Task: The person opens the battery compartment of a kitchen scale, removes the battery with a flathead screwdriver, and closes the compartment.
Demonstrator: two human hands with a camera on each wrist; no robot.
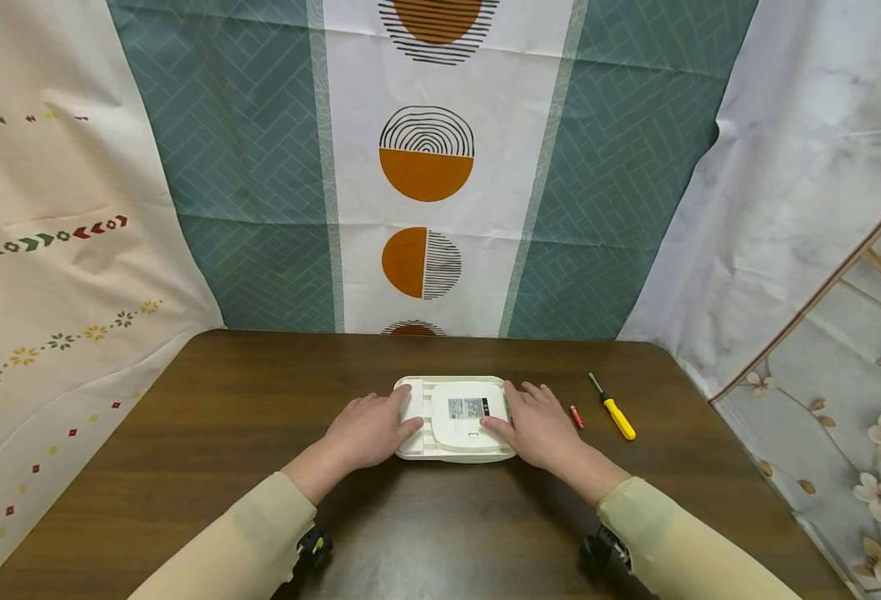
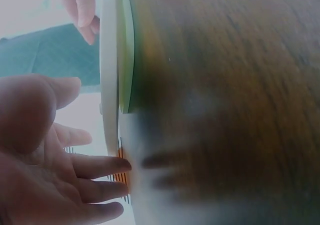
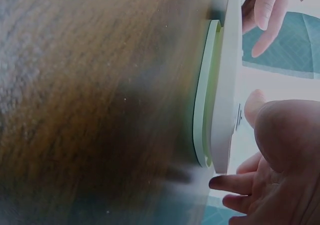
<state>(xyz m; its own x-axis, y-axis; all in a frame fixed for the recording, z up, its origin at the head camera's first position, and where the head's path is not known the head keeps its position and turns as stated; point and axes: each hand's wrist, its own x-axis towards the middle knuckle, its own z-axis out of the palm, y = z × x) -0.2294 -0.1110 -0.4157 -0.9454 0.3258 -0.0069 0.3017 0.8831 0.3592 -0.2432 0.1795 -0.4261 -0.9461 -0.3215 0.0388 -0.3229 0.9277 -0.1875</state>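
A white, flat, rounded rectangular device (image 1: 421,450) lies on the dark wooden table, a raised rounded panel and a printed label (image 1: 468,407) facing up. In the right wrist view its pale body stands edge-on, with a light green rim (image 3: 202,100) on the table side. My left hand (image 1: 368,429) is at its left end, thumb over the top face and fingers stretched along the side. Opposite, my right hand (image 1: 538,425) has its thumb over the raised panel and its straight fingers by the right edge. Both wrist views show the fingers spread and uncurled.
To the right of my right hand lies a small red battery (image 1: 577,417). Beyond it is a screwdriver (image 1: 618,417) with a yellow handle. Patterned cloths (image 1: 260,167) hang behind the table (image 1: 260,375) and along both its sides.
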